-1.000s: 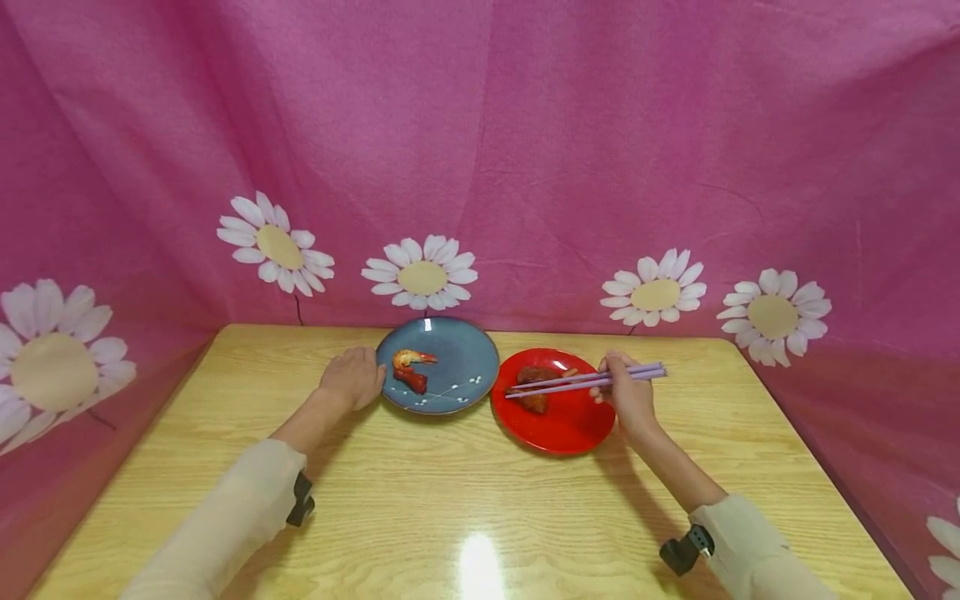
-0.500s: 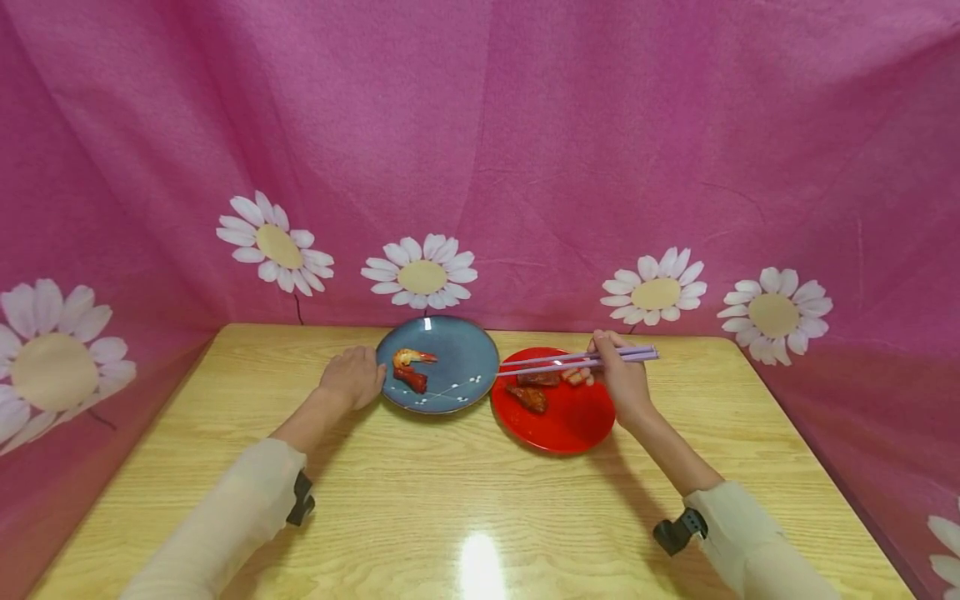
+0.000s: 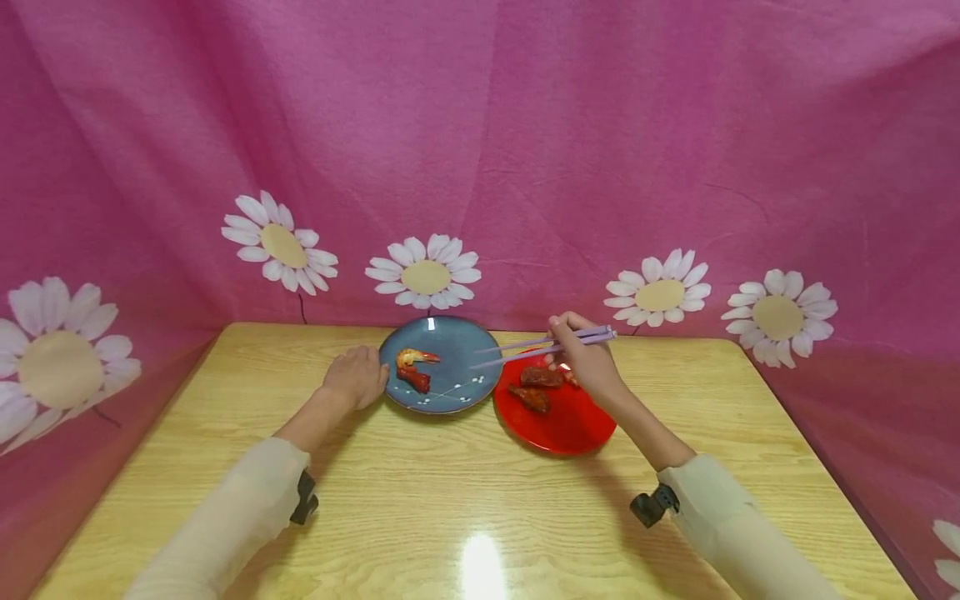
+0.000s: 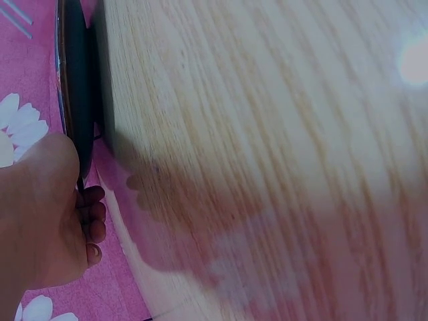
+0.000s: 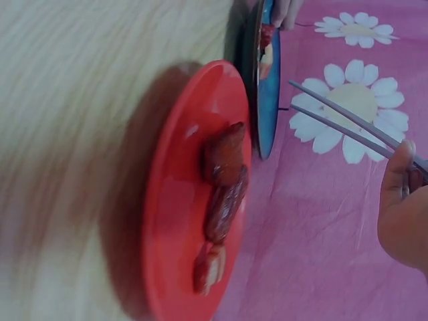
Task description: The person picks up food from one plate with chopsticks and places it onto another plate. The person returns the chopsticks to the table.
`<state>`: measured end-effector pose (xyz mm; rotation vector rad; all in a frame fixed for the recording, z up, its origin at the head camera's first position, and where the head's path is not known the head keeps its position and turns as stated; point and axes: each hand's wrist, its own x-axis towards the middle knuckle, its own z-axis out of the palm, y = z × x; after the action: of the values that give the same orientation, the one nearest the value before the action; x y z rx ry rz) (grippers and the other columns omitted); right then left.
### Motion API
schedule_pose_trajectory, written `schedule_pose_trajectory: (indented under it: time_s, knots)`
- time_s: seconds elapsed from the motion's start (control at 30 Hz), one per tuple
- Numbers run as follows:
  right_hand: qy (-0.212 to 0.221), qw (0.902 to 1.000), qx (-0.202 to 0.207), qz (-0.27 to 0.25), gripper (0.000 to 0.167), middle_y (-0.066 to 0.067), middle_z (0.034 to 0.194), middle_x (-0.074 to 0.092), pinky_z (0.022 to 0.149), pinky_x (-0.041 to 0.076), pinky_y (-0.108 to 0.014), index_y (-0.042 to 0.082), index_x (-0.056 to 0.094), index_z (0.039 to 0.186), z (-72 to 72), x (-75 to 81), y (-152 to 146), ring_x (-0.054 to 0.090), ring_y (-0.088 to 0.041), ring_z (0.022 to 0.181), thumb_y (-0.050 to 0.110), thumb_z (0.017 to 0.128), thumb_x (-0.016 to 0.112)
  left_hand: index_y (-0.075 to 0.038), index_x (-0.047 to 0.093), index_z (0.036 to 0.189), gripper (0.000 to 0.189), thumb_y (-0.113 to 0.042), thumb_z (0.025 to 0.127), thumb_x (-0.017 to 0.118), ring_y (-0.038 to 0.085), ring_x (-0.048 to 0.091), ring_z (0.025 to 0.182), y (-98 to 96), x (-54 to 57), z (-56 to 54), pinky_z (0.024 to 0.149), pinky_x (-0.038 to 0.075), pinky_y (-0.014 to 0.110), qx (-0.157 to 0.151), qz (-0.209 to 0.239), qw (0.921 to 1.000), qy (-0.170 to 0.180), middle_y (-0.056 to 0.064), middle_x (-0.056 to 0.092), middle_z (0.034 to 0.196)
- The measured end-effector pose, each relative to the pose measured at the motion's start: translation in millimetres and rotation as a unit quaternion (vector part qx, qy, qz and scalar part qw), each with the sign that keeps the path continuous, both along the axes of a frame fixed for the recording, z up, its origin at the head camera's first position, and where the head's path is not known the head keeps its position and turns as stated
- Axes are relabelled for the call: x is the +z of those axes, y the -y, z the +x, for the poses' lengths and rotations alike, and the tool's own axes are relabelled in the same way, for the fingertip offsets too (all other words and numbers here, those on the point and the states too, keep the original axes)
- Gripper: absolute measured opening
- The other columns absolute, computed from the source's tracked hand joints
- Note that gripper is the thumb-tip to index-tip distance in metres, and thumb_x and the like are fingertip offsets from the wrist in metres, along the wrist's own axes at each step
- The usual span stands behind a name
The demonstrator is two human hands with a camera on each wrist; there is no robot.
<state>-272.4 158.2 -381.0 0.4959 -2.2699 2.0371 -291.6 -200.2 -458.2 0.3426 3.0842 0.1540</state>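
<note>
Setting: pale wood table [image 3: 420, 492] across the lower frame; pink cloth [image 3: 525, 167] printed with white daisies [image 3: 426, 277] fills the upper frame.
Chopsticks: lilac pair [image 5: 348, 116] just right of centre frame; tips parted, nothing between them; right wrist view shows them raised above the dish, not touching.
Right hand: right hand [image 3: 588, 364] holds the chopsticks, near the upper rim of the red plate, right of centre.
Blue plate: blue plate [image 3: 457, 346], centre frame; shrimp [image 3: 411, 358] and red drumstick [image 3: 415, 381] lie together at its left side.
Left hand: left hand [image 3: 357, 377] holds the blue plate's left rim, fingers curled downward; whether fingertips pass beneath cannot be told.
Red plate: red plate [image 3: 570, 429], right of the blue plate; carries two brown meat pieces [image 3: 542, 377] and a pale-streaked piece [image 5: 215, 262], partly hidden in the head view.
Step in hand: judged to be placing empty chopsticks over the blue plate while the other hand steadies it.
Next move: any pick-up there would call for lowering the parted tips astride one piece, then closing firmly; the shrimp's curve may make it roll.
Forearms: pale sleeves [image 3: 225, 508], lower left and lower right.
</note>
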Motion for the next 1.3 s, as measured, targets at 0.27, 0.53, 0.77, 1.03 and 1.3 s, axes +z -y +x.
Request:
schedule_pose_trajectory:
  time_s: [0.27, 0.53, 0.77, 1.03, 1.3]
  knots:
    - [-0.038, 0.9992, 0.013, 0.000, 0.032, -0.010, 0.066, 0.057, 0.056, 0.055, -0.025, -0.012, 0.053, 0.089, -7.5, 8.6, 27, 0.060, -0.015, 0.057, 0.017, 0.104, 0.054, 0.012, 0.051, 0.113, 0.040, -0.025, 0.105, 0.038, 0.040, 0.053, 0.111, -1.0, 0.1, -1.3, 0.094, 0.044, 0.052, 0.000, -0.002, 1.0000, 0.001, 0.025, 0.055, 0.110]
    - [-0.060, 0.9977, 0.017, 0.025, 0.034, -0.016, 0.067, 0.059, 0.057, 0.056, -0.028, -0.013, 0.054, 0.089, -17.8, 13.3, 48, 0.062, -0.021, 0.059, 0.017, 0.104, 0.055, 0.013, 0.050, 0.114, 0.041, -0.025, 0.105, 0.038, 0.040, 0.053, 0.111, -0.1, 1.9, -2.1, 0.094, 0.044, 0.052, 0.004, -0.005, 1.0000, -0.003, 0.025, 0.055, 0.109]
    - [-0.071, 0.9964, 0.018, 0.042, 0.029, -0.015, 0.063, 0.060, 0.054, 0.055, -0.027, -0.006, 0.056, 0.083, -24.9, 16.6, 65, 0.059, -0.015, 0.053, 0.017, 0.102, 0.057, 0.013, 0.051, 0.113, 0.041, -0.025, 0.105, 0.039, 0.040, 0.053, 0.110, 0.9, 1.1, -2.0, 0.094, 0.044, 0.052, 0.001, -0.005, 1.0000, -0.002, 0.025, 0.055, 0.108]
    - [-0.069, 0.9941, 0.016, 0.082, 0.029, -0.011, 0.062, 0.060, 0.055, 0.056, -0.030, 0.000, 0.057, 0.083, -28.3, 17.0, 80, 0.061, -0.021, 0.055, 0.021, 0.102, 0.057, 0.013, 0.051, 0.113, 0.041, -0.025, 0.105, 0.040, 0.040, 0.053, 0.110, 2.3, -2.0, -2.9, 0.093, 0.045, 0.052, 0.001, -0.010, 0.9999, -0.006, 0.025, 0.056, 0.109]
    - [-0.072, 0.9927, 0.023, 0.095, 0.034, -0.012, 0.063, 0.060, 0.057, 0.057, -0.032, -0.009, 0.056, 0.086, -33.3, 13.0, 92, 0.062, -0.023, 0.056, 0.020, 0.103, 0.055, 0.013, 0.052, 0.112, 0.040, -0.025, 0.104, 0.040, 0.041, 0.053, 0.111, 1.6, -1.6, -1.6, 0.094, 0.044, 0.052, 0.001, -0.003, 1.0000, -0.009, 0.025, 0.056, 0.109]
